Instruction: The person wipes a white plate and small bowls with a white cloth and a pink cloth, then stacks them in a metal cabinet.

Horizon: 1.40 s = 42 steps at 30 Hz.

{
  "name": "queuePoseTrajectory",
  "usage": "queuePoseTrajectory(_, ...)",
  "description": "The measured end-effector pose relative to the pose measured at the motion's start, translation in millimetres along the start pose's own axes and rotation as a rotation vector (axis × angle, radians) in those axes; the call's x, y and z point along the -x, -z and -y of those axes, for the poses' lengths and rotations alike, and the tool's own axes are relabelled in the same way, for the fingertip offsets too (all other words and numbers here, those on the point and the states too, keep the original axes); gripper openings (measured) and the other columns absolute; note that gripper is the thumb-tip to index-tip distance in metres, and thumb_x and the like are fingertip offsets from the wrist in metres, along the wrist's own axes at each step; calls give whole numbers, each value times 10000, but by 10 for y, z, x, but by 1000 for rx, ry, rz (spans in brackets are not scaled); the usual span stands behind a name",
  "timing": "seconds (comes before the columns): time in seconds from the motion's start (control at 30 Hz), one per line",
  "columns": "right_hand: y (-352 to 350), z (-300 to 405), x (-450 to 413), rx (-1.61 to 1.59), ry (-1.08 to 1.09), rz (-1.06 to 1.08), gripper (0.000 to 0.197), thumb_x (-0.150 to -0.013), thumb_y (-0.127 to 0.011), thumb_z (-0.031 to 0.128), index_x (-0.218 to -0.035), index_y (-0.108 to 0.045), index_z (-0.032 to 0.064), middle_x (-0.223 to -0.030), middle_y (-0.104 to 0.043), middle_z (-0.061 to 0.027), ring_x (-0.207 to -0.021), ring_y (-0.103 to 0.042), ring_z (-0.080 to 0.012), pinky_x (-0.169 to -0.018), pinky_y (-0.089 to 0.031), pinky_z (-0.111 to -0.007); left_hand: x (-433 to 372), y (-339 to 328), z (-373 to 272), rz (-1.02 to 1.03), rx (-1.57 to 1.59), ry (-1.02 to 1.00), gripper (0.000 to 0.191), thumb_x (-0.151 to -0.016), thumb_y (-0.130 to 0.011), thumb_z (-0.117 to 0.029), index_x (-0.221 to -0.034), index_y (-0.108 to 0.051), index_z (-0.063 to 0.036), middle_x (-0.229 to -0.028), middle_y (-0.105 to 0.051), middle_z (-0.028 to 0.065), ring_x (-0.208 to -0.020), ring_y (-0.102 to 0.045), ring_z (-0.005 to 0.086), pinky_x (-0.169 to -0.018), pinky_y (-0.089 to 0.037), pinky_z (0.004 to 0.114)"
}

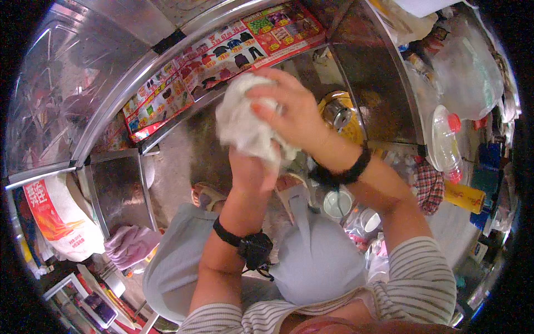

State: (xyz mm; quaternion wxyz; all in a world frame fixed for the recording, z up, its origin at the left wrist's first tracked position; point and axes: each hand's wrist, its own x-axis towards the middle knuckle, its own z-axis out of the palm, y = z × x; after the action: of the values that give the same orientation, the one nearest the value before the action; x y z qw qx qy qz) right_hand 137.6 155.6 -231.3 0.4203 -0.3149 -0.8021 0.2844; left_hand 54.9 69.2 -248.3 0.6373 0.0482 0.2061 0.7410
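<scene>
A crumpled white cloth (246, 112) is bunched between my two hands, above my knees. My right hand (288, 110) lies over its upper right side with bent fingers, somewhat blurred. Below it, my left hand (254, 169) is pressed against the underside of the cloth, which hides most of its fingers. Black bands sit on both wrists. Behind the cloth runs a metal-framed shelf with a printed advertising flyer (225, 54) along it.
A shiny metal pot (338, 115) stands beyond my right wrist. Plastic bottles (448, 142), a checked cloth (429, 185) and a yellow packet (463, 198) lie at right. At left are a printed white sack (66, 221) and a pink towel (131, 246).
</scene>
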Motion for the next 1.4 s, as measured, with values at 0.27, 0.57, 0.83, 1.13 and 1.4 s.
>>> queuePoseTrajectory(0.27,276,-154,-74,-321,-253,41,338,-744,-613,200,-1050,-612,54,-1044,-603,-160,-923,-597,-263,-824,-474,-356,43,-33,-87,9,-910,-188,416,-843,-562,-66,-1232,-426,-10,-1181,-531,58,-1078,-508,195,-928,-387,305)
queuePoseTrajectory(0.57,274,7,-224,-162,-174,496,205,-790,-584,195,-943,-642,70,-924,-624,-86,-858,-593,-207,-750,-459,-314,142,100,-177,238,-1548,-205,518,-819,-594,-216,-1265,-412,-25,-1253,-471,131,-1160,-451,265,-974,-340,384)
queuePoseTrajectory(0.83,318,-144,-179,-1117,-751,386,290,-791,-551,151,-1036,-613,9,-952,-641,-89,-855,-598,-153,-758,-472,-275,111,-159,-145,135,-750,-104,494,-777,-663,-182,-1214,-485,-36,-1212,-529,89,-1156,-477,221,-992,-354,349)
queuePoseTrajectory(1.13,-37,-54,49,-1503,-1114,-290,334,-916,-361,322,-1060,-535,77,-959,-609,-114,-888,-600,-237,-802,-490,-358,-165,-252,-105,93,-675,-200,360,-823,-599,-95,-1163,-511,-13,-1051,-604,101,-964,-595,233,-833,-471,340)
queuePoseTrajectory(1.4,38,-172,237,-1271,-1258,-81,373,-891,-471,357,-1028,-561,22,-870,-628,-87,-747,-624,-192,-655,-511,-345,-392,-94,-126,533,-2025,-476,215,-724,-573,-100,-930,-568,-39,-917,-616,158,-864,-579,353,-726,-460,412)
